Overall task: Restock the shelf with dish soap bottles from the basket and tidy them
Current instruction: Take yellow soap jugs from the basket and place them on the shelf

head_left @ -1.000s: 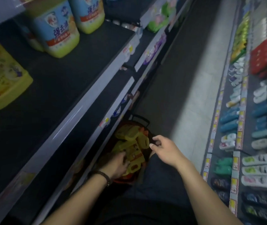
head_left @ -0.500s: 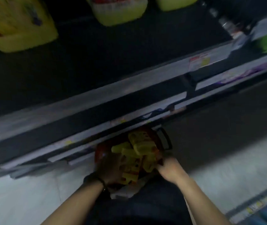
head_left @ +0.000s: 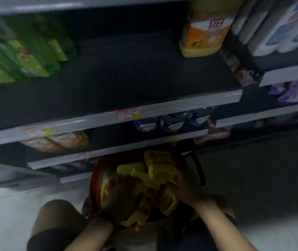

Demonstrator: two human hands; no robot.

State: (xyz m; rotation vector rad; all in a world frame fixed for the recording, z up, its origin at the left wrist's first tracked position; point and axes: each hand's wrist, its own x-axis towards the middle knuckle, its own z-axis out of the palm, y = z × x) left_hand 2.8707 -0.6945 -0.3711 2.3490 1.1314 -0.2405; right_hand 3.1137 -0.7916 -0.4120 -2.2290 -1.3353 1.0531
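Red round plastic basket (head_left: 95,178): on floor, near centre, just below lowest shelf edge; black handle (head_left: 198,167) on right side. Yellow plastic dish soap bottles (head_left: 155,160): piled inside basket.
Left hand (head_left: 124,198): dark wristband (head_left: 104,217); fingers curled over labelled yellow bottle (head_left: 142,207) at near rim.
Right hand (head_left: 186,187): curled round neighbouring yellow bottle (head_left: 168,203), right side of pile.
Dark shelf board (head_left: 126,73) above: green bottles (head_left: 17,57) far left, orange-labelled yellow jug (head_left: 204,33) far right.
View blurred.

both bare forearms reach down and forward (left wrist banded); left grip (head_left: 124,194) and right grip (head_left: 186,189) curl round dish soap bottles (head_left: 168,201).
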